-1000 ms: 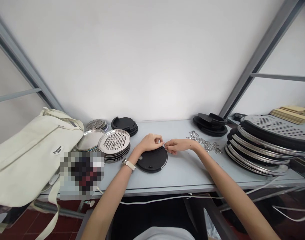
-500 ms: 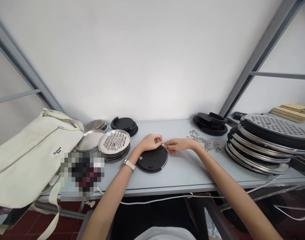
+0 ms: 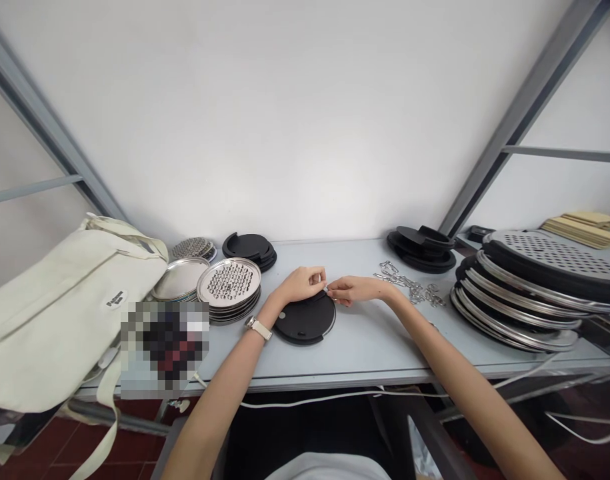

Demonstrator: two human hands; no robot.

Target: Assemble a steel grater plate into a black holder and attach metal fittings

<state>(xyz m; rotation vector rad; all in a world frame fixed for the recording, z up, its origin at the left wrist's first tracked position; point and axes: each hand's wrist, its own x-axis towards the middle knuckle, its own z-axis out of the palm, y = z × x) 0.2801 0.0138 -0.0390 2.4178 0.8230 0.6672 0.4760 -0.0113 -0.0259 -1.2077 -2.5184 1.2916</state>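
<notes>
Grey tabletop [image 3: 355, 350] bears a black disc [image 3: 305, 321] just below the grip; left hand [image 3: 303, 285] and right hand [image 3: 352, 289] nearly meet at its far edge, fingers narrowed, contents unclear. Seemingly edge-fitting; next wants steady pressure.

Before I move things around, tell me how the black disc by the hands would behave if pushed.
The black disc lies flat on the table, so it would probably slide rather than tip. Its flat, even shape suggests stiff, not floppy. Being mostly round, it might roll if stood on edge.
</notes>
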